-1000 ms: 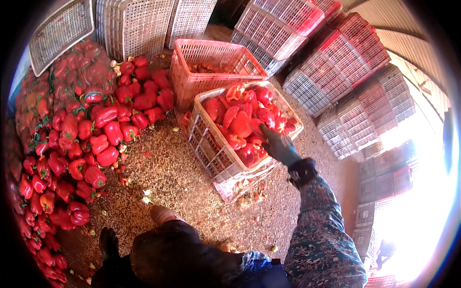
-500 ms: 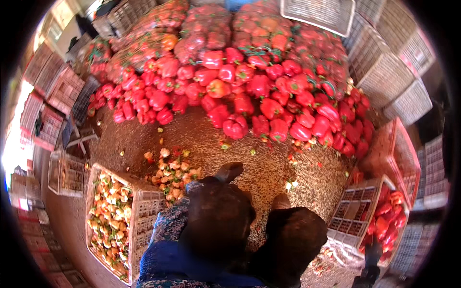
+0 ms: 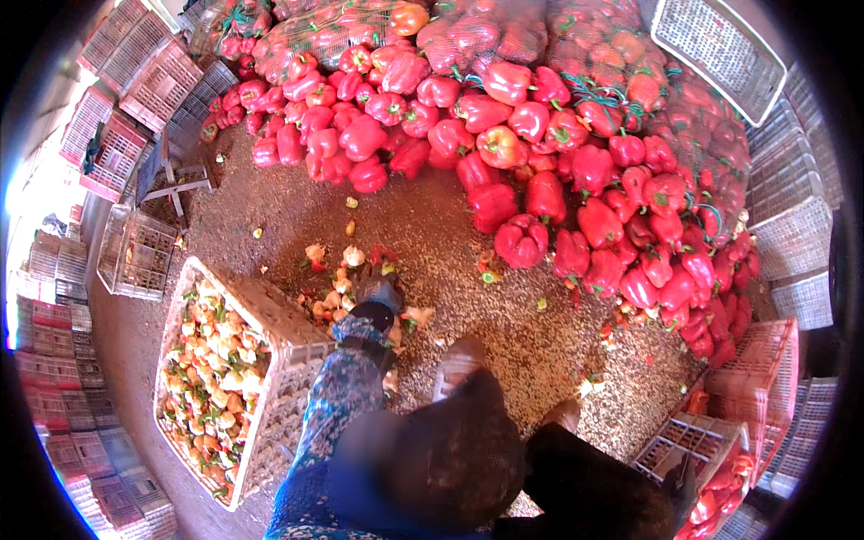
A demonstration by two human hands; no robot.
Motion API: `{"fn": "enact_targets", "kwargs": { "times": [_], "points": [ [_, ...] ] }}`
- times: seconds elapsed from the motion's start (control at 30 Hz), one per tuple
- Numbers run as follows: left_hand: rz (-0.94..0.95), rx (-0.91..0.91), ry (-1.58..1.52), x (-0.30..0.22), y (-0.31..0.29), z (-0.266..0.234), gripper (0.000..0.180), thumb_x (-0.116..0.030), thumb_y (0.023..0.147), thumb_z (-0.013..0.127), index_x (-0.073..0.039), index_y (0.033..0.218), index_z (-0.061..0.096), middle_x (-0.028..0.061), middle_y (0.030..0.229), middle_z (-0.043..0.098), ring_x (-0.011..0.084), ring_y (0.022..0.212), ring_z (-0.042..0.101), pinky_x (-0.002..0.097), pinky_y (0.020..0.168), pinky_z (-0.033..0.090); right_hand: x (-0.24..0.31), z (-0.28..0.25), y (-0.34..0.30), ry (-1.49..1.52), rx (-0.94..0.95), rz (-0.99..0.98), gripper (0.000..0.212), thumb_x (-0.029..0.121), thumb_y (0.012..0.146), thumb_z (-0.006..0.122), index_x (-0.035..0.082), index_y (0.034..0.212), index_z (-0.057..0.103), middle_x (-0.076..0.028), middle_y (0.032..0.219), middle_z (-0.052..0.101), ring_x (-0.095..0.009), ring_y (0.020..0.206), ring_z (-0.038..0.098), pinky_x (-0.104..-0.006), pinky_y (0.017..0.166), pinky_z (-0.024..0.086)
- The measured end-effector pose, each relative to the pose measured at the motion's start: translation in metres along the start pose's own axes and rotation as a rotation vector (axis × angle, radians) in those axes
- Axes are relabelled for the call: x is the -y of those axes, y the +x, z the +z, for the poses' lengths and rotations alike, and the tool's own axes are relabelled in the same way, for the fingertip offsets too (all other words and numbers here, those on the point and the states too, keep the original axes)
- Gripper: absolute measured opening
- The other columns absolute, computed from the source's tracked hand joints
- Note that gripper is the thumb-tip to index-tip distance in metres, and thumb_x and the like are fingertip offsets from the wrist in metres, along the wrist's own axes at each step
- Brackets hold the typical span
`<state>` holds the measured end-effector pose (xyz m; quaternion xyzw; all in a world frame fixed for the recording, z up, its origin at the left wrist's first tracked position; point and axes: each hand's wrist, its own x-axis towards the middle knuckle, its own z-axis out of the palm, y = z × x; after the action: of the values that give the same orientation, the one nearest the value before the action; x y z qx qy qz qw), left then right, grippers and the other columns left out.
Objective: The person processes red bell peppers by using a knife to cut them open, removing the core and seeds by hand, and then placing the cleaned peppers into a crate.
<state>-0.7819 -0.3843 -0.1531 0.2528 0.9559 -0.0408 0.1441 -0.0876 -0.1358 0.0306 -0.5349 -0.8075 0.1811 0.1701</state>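
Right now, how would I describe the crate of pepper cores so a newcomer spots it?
Start at the red pepper heap spanning the top of the view. Below its left end, left of the left hand, stands a large plastic crate. It alone is filled with pale, green-stemmed cores.

A produce shed or warehouse, by all appearances, handles peppers in bulk: whole red peppers [image 3: 522,241] lie heaped straight on a hard brown floor [image 3: 279,198] littered with pale seeds [image 3: 612,378] and scraps, backed by bulging mesh sacks [image 3: 486,36] of more. Slatted plastic crates rise in stacks along the right side [image 3: 787,198] and down the left [image 3: 157,81], where glaring light [image 3: 20,198] washes over the edge of the scene. A large crate [image 3: 297,382] brims with pale, green-stemmed pepper cores [image 3: 216,396], others lie loose beside it, and red pepper pieces [image 3: 706,507] fill a crate [image 3: 688,436] at lower right.
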Motion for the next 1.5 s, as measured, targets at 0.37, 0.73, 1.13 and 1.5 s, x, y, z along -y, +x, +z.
{"fn": "enact_targets", "kwargs": {
  "times": [0.37,0.73,1.13,1.5],
  "points": [
    [-0.322,-0.654,-0.690,0.167,0.272,-0.091,0.095,-0.059,0.080,0.073,-0.001,0.147,0.039,0.0271,0.136,0.055,0.0383,0.119,0.059,0.0451,0.094,0.051,0.097,0.160,0.147,0.127,0.475,-0.207,0.040,0.007,0.086,0.068,-0.002,0.124,0.062,-0.020,0.111,0.069,-0.032,0.101,0.069,-0.0373,0.085,0.056],
    [-0.108,-0.775,-1.528,0.146,0.297,-0.064,0.080,-0.004,0.077,0.080,-0.007,0.146,0.040,0.0105,0.130,0.056,0.0220,0.110,0.060,0.0356,0.093,0.052,0.164,0.216,0.201,-0.098,0.832,-0.062,0.048,0.022,0.082,0.072,0.005,0.126,0.064,-0.016,0.102,0.073,-0.026,0.072,0.072,-0.0362,0.067,0.057],
    [-0.141,0.018,-1.631,-0.044,0.174,0.052,0.068,-0.028,0.090,0.074,-0.006,0.145,0.042,0.0069,0.127,0.060,0.0191,0.109,0.059,0.0367,0.092,0.051,0.160,0.256,0.203,-0.042,0.826,-0.252,0.045,0.022,0.084,0.070,0.011,0.128,0.064,-0.014,0.106,0.073,-0.032,0.082,0.072,-0.0402,0.074,0.057],
    [0.166,-0.615,-0.608,-0.038,0.150,-0.112,0.048,-0.012,0.087,0.071,-0.001,0.132,0.056,0.0205,0.123,0.065,0.0299,0.110,0.064,0.0401,0.096,0.050,0.172,0.255,0.192,0.033,0.832,-0.168,0.045,0.023,0.083,0.073,0.009,0.125,0.064,-0.015,0.108,0.072,-0.033,0.092,0.072,-0.0410,0.079,0.057]
  ]
}}
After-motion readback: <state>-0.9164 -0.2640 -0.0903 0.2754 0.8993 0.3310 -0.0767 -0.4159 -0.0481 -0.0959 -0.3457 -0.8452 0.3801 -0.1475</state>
